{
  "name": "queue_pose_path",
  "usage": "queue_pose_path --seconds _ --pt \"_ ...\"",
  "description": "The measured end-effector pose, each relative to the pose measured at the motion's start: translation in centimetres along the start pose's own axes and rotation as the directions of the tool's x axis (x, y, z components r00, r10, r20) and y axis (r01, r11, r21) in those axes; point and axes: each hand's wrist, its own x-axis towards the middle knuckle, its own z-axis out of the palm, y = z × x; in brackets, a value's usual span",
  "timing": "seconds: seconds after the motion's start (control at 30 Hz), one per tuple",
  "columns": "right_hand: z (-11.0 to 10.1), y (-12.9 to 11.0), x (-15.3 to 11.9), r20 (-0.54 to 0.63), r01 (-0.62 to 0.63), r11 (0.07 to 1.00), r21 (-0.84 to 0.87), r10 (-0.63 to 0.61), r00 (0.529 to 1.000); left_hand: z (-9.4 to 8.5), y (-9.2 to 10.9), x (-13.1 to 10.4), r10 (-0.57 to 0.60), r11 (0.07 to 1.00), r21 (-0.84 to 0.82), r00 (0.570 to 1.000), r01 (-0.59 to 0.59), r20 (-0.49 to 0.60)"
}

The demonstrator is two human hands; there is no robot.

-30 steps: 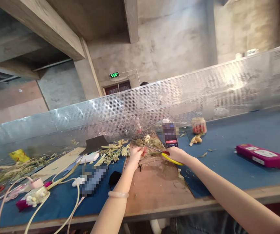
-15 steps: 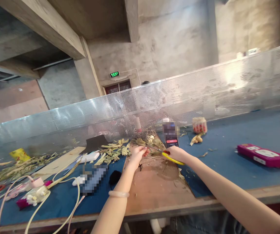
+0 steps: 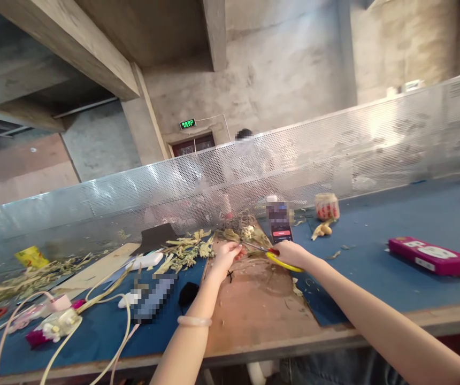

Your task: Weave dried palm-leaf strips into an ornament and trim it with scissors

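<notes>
My right hand (image 3: 292,253) is closed on a pair of scissors (image 3: 285,263) with yellow handles, its blades pointing left. Just past the blade tips, my left hand (image 3: 227,256) has its fingers pinched together; whatever lies between them is too small to make out. Both hands are over a brown board (image 3: 250,315) lying on the blue table. Beyond my fingers sits a heap of dried plant scraps (image 3: 244,222) at the board's far end. To the left is a pile of dried, yellow-green plant stalks (image 3: 190,248).
A phone (image 3: 280,222) stands behind my right hand. A jar (image 3: 327,207) and a magenta box (image 3: 430,255) are to the right. Cables (image 3: 129,321), a power bank-like white block (image 3: 146,260) and a yellow packet (image 3: 31,257) lie left. A perforated metal partition (image 3: 198,174) runs behind, with a person beyond it.
My two hands and the scissors stay nearly in place. Behind the partition, the person's head has shifted slightly up and right. At the far left, another person's hand has drawn back toward the edge.
</notes>
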Motion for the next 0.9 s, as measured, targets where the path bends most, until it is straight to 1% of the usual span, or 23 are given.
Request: queue_pose_path --seconds 0.23,0.47,0.57,0.73,0.83,0.9 --pt "-0.3 -0.2 -0.3 -0.040 -0.007 1.000 0.027 0.008 0.999 0.2 0.6 -0.2 0.001 1.000 0.019 1.000 -0.001 0.005" --pt "-0.2 -0.5 -0.2 -0.041 -0.049 0.998 0.038 0.051 0.998 0.2 0.9 -0.2 -0.014 1.000 0.013 1.000 0.014 -0.007" --pt "0.0 -0.6 -0.2 -0.016 -0.061 0.997 0.036 0.062 0.998 0.4 1.0 -0.3 -0.033 0.999 0.008 0.999 0.033 -0.031" --pt "0.0 -0.8 -0.5 -0.007 -0.076 0.997 0.003 0.076 0.997 0.8 1.0 -0.4 -0.100 0.993 -0.074 0.992 0.094 -0.080" --pt "0.0 -0.7 -0.7 -0.025 -0.095 0.995 0.007 0.095 0.995 0.8 1.2 -0.2 -0.097 0.985 -0.152 0.986 0.076 -0.138" --pt "-0.1 -0.6 -0.7 -0.044 -0.111 0.994 0.018 0.112 0.993 0.7 1.4 -0.2 -0.084 0.978 -0.203 0.985 0.052 -0.153"
